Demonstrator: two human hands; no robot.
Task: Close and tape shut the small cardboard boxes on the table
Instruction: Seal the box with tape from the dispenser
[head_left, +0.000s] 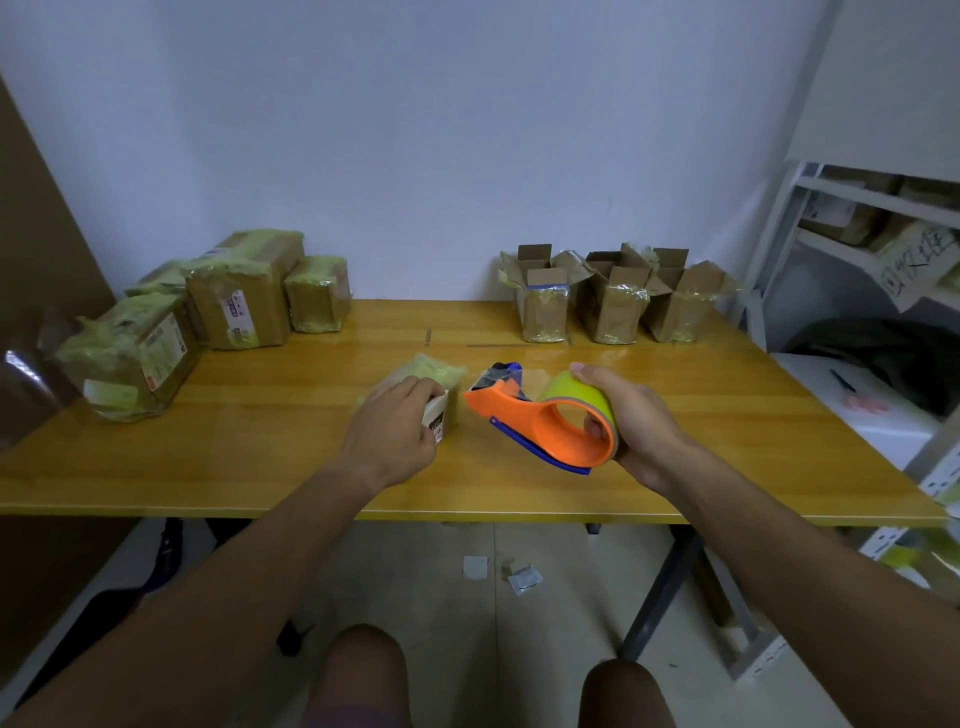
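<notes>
Hands work at the table (218, 467) edge: the left hand (389, 431) grips a small taped box (434, 384), covering much of it, while the right hand (631, 423) at 3 o'clock grasps an orange tape dispenser (524, 415) through its roll. Farther back, three open boxes (610, 299) stand at 1 o'clock; sealed parcels (208, 306) crowd 10 o'clock, labels unreadable.
</notes>
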